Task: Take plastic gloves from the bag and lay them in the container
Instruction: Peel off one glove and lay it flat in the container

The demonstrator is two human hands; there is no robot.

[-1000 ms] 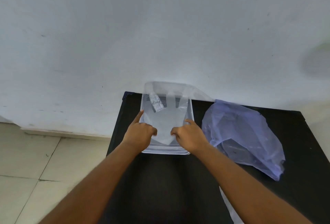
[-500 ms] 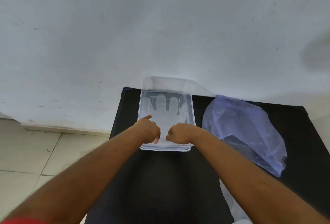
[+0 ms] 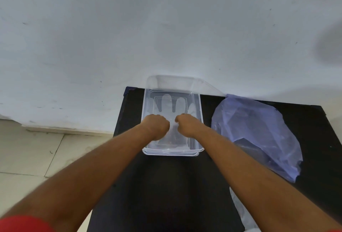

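Observation:
A clear rectangular plastic container (image 3: 172, 153) stands on the black table (image 3: 166, 185) near the wall. A translucent plastic glove (image 3: 167, 102) lies flat inside it, fingers pointing to the far end. My left hand (image 3: 156, 126) and my right hand (image 3: 187, 124) are side by side inside the container. Both are curled into fists on the glove's palm area, and their fingertips are hidden. The bluish plastic bag (image 3: 259, 131) lies crumpled on the table to the right of the container.
A clear lid (image 3: 170, 82) leans against the white wall behind the container. A piece of white plastic (image 3: 240, 211) hangs at the table's near right. The table's left edge drops to a tiled floor (image 3: 37, 154).
The glove has gone from held over the container to lying flat inside it. Both hands have moved forward from the near rim to the middle and curled into fists.

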